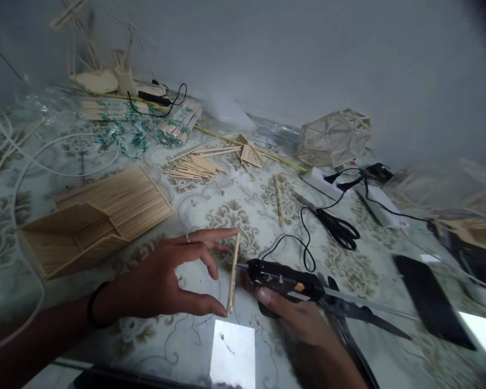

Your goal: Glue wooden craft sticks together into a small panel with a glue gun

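My left hand [170, 278], with a ring and a black wristband, pinches a short wooden stick [234, 273] by its two ends, thumb at the near end and a finger at the far end. My right hand [295, 319] is wrapped round a black glue gun [285, 278]. The gun's nozzle touches or nearly touches the middle of the stick, and a clear glue stick [368, 303] juts from its back. Left of my left hand lies a structure of wooden sticks [117, 200], a flat panel with a box-like part on it.
Loose sticks [196, 165] lie beyond my hands, with bagged stick bundles [178, 124] behind them. To the right are black-handled scissors [338, 229], a white power strip [326, 183], a black phone-like slab [433, 300] and a dark pointed tool [360, 313]. A wooden lattice form [334, 138] stands by the wall.
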A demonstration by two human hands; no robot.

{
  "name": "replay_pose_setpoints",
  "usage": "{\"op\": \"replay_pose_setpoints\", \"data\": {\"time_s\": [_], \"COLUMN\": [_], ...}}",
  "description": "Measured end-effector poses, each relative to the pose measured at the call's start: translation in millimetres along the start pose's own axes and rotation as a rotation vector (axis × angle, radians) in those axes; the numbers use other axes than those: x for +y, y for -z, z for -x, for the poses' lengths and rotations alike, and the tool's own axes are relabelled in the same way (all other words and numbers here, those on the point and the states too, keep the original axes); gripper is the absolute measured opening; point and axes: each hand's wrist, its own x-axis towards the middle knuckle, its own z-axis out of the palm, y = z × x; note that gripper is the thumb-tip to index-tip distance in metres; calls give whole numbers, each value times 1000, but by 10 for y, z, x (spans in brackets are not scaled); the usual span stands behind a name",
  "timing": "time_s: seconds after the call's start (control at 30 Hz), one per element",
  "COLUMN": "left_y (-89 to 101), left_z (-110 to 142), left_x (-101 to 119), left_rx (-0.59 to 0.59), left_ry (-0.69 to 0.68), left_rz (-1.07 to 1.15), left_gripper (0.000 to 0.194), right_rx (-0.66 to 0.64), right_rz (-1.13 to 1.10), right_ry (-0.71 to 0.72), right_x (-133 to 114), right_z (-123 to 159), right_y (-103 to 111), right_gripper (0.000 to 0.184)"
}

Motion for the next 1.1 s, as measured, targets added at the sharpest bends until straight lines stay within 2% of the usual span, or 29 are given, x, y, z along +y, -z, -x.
{"op": "replay_pose_setpoints", "data": {"time_s": [0.4,0.9,1.1], "left_y": [2,-9,-10], "left_z": [-23,-5,12], "left_x": [46,30,18], "left_rx": [-26,-51,-71], "left_ry": [-2,-9,7], "left_rz": [-9,21,17], "left_gripper": [38,39,41], "right_rx": [27,28,104], "right_rz": [-16,-31,-46], "right_ry": [-8,-28,-61], "right_x": [12,18,-5], "right_z": [-2,-7,27], "right_y": [8,6,11], "right_gripper": [47,36,32]}}
